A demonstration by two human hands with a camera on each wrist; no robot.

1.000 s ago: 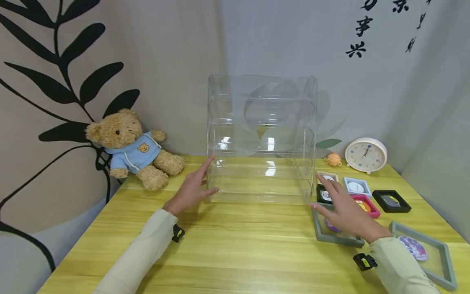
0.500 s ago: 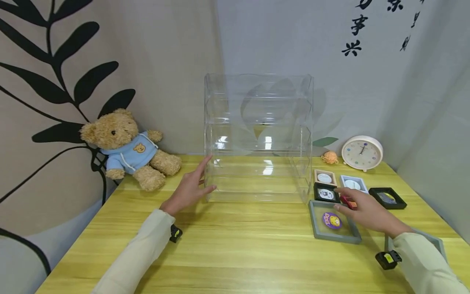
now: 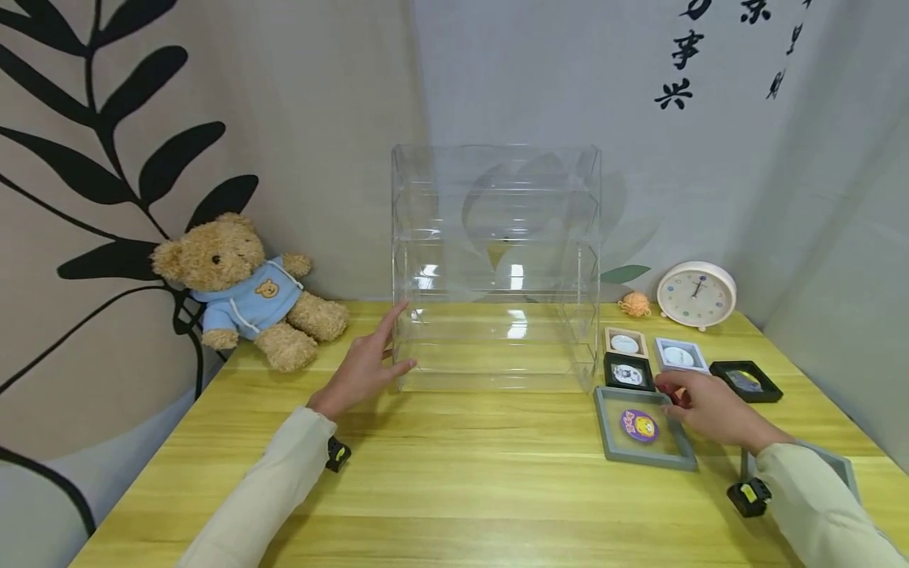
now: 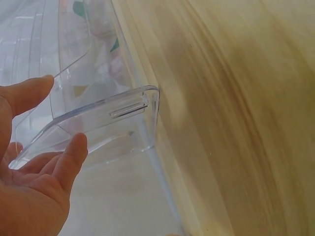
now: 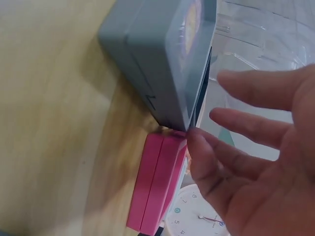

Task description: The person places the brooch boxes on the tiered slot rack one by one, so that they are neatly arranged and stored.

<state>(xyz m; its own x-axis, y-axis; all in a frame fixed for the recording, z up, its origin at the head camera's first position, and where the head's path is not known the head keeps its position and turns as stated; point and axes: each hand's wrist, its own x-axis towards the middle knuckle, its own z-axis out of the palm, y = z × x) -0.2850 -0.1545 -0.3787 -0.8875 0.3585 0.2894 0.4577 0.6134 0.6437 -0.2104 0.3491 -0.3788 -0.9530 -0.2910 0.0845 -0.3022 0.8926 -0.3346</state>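
A clear plastic tiered display stand (image 3: pixel 497 347) stands upright on the wooden table. My left hand (image 3: pixel 360 372) touches its left side panel, fingers extended; in the left wrist view the hand (image 4: pixel 42 182) lies along that panel's edge. My right hand (image 3: pixel 710 406) is over a pink frame (image 5: pixel 157 182), covering most of it in the head view. In the right wrist view, one fingertip is at the frame's corner, with the other fingers spread apart. Left of that hand lies a grey frame (image 3: pixel 646 459) with a purple round badge (image 3: pixel 640 426).
Two black frames (image 3: pixel 628 371), a tan frame (image 3: pixel 626 341) and a light blue frame (image 3: pixel 680 356) lie behind my right hand. A second grey frame (image 3: pixel 845 473) is partly under the right sleeve. A clock (image 3: pixel 697 294), an orange ball (image 3: pixel 635 304) and a teddy bear (image 3: pixel 248 292) are at the back.
My right hand has moved right, from beside the stand to the pink frame, uncovering the badge in the grey frame. My left hand stays at the stand's side. The head view has shifted slightly.
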